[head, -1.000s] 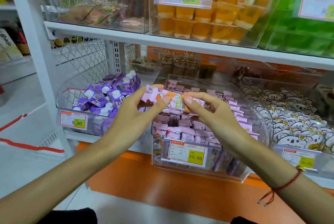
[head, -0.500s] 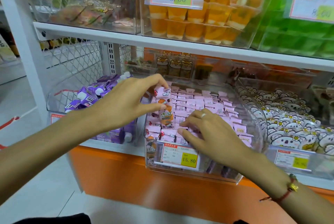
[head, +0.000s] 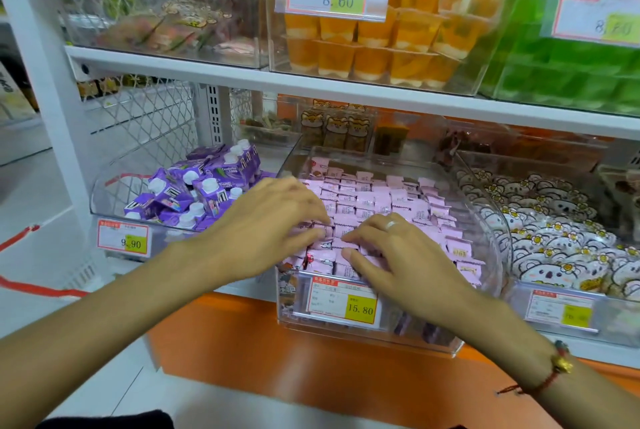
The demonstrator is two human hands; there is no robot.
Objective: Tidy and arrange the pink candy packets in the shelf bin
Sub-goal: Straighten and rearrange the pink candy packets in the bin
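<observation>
— Where are the pink candy packets found?
— They are packed in rows inside the clear shelf bin, behind the 15.80 price tag on its front wall.
— How are the hands placed?
— The left hand and the right hand are laid flat, fingers extended, on packets near the bin's front edge. Nothing is gripped.
</observation>
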